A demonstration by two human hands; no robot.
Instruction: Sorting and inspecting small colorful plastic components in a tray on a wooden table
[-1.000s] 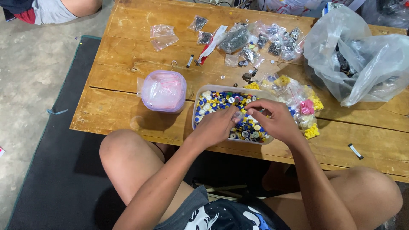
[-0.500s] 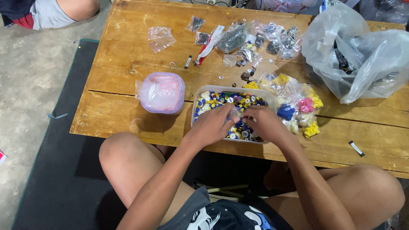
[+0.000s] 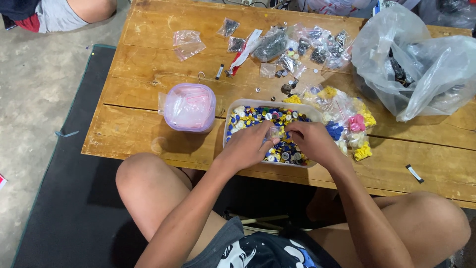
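A clear plastic tray [image 3: 233,106] full of small blue, yellow and white caps sits near the front edge of a low wooden table [image 3: 148,74]. My left hand [image 3: 250,145] and my right hand [image 3: 310,141] rest over the tray. Between their fingertips they pinch a small clear plastic bag [image 3: 274,132]. Both hands hide much of the tray's front half.
A round pink-lidded container [image 3: 189,106] stands left of the tray. Small bags of yellow, pink and blue pieces [image 3: 347,121] lie to its right. A big clear bag [image 3: 416,69] fills the far right; several small bags lie at the back. Another person's leg [image 3: 64,12] shows top left.
Both hands have stayed over the tray, shifting slightly. Their fingertips have come together on the small clear bag above the caps.
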